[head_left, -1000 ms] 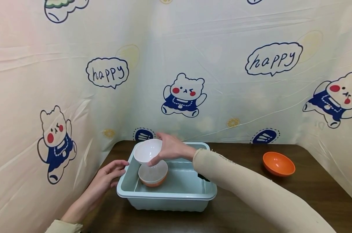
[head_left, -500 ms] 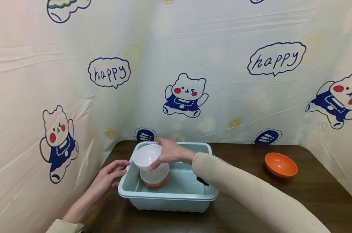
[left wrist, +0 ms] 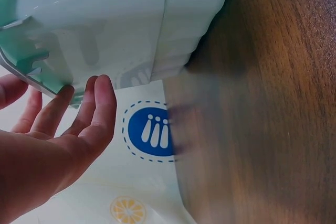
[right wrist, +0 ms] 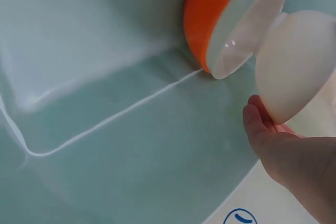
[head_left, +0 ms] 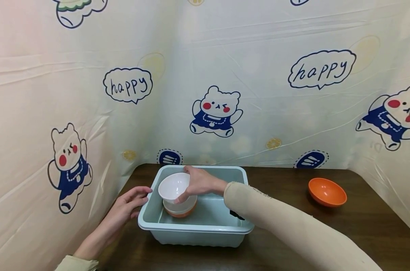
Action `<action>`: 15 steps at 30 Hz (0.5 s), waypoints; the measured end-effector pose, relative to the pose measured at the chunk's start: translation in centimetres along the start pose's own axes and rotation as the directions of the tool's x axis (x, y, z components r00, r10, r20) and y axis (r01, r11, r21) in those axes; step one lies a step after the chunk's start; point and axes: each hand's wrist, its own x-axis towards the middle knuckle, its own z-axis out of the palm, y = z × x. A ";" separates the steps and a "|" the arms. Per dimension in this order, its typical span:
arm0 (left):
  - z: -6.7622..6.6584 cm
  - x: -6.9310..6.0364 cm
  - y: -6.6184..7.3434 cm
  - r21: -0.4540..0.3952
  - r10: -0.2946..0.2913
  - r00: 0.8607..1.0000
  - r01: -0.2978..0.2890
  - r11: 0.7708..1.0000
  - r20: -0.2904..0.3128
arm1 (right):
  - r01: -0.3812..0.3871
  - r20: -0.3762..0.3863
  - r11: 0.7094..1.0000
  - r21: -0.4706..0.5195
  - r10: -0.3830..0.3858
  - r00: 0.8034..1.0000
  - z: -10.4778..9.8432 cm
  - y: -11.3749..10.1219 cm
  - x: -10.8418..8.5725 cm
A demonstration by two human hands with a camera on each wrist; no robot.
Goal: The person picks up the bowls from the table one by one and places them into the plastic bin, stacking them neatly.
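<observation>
Inside one tub (head_left: pixel 195 228): two nested bowls (right wrist: pixel 231 30); above, right hand (head_left: pixel 201 181) grips one white bowl (head_left: pixel 172 186); left hand (head_left: pixel 127 202) loose.

My left hand (left wrist: pixel 58 148): lower left, fingers loosely bent, tips up at the tub's rim (left wrist: pixel 9 65); I can't tell how many touch.
Tub (left wrist: pixel 115 19): pale green, upper left, outer wall facing me.
Table (left wrist: pixel 273 129): brown, grained wood down the right, blurred near the middle.
Cloth (left wrist: pixel 94 182): pale, meeting the table, printed with a blue oval (left wrist: pixel 139 129) and an orange slice (left wrist: pixel 127 211).
</observation>
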 end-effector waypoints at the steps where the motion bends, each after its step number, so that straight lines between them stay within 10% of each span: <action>1: 0.0 0.0 0.0 0.000 0.003 1.000 -0.003 1.000 0.000 | 0.003 0.001 1.000 -0.005 -0.003 1.000 0.1 0.0 0.0; 15: 0.0 0.0 -0.2 -0.035 0.037 0.999 -0.037 0.999 0.006 | 0.016 -0.006 1.000 -0.002 -0.016 1.000 0.6 0.4 0.0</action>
